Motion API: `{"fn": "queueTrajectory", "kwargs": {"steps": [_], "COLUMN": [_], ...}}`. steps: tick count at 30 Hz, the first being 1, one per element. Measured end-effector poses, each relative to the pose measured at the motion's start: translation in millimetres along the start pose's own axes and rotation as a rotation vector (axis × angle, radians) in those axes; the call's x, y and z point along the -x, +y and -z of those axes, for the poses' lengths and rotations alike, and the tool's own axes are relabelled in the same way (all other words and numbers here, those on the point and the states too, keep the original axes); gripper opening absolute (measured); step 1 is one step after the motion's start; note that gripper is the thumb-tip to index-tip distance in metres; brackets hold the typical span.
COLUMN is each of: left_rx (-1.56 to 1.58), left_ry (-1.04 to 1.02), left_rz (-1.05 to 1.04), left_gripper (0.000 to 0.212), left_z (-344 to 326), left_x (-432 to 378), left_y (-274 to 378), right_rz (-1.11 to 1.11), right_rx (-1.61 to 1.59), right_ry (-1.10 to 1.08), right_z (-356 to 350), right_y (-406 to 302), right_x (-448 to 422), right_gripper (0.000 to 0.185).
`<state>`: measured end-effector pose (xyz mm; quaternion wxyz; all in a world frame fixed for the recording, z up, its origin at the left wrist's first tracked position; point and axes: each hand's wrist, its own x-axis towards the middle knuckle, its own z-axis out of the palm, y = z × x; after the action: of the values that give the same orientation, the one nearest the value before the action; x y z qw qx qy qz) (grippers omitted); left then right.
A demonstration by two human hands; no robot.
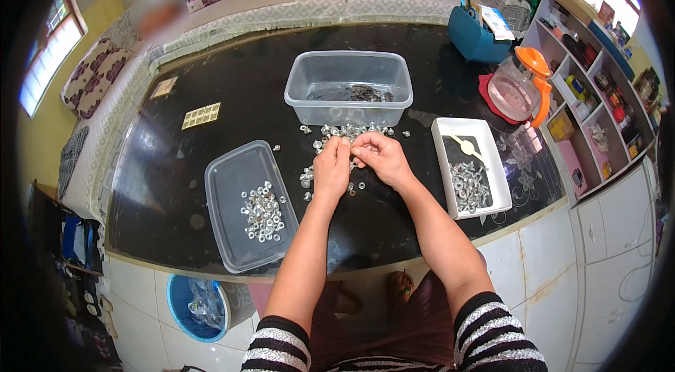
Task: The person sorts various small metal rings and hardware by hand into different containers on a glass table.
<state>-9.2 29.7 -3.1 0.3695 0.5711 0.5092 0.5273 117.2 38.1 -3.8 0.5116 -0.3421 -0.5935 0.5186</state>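
Note:
My left hand [333,166] and my right hand [384,157] meet above the black tabletop, thumbs and fingertips pinched together around a small metal fastener that the fingers mostly hide. Around and beyond them lies a loose heap of shiny bolts and nuts [337,132]. A clear plastic tub [345,113] behind the heap holds dark small metal pieces [372,92]. To the left, an upturned clear plastic lid [227,187] carries many metal nuts [263,216]. On the right stands a white shallow box [501,182] with screws and washers [468,187] and a pale plastic spoon [467,147].
A glass jug [511,90] with an orange lid stands on a red cloth at right, near a teal holder [472,37]. A card [201,115] lies at left. Below the table edge is a blue-lined bin [184,314]. A blurred person [158,13] is at the sofa.

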Motion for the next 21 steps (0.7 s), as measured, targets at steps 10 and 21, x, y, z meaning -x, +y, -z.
{"fn": "queueTrajectory", "kwargs": {"steps": [10,21], "left_rx": [0.01,0.033], "left_ry": [0.01,0.003], "left_rz": [-0.049,-0.053], "left_gripper": [0.031,0.029], "left_z": [1.0,2.7], "left_x": [-0.1,-0.9], "left_y": [0.3,1.8], "right_rz": [0.008,0.006], "right_rx": [-0.06,-0.022], "right_ry": [0.028,0.023], "right_z": [-1.9,-1.9], "right_y": [0.8,1.9], "right_x": [0.3,0.1], "right_gripper": [0.009,0.009]}}
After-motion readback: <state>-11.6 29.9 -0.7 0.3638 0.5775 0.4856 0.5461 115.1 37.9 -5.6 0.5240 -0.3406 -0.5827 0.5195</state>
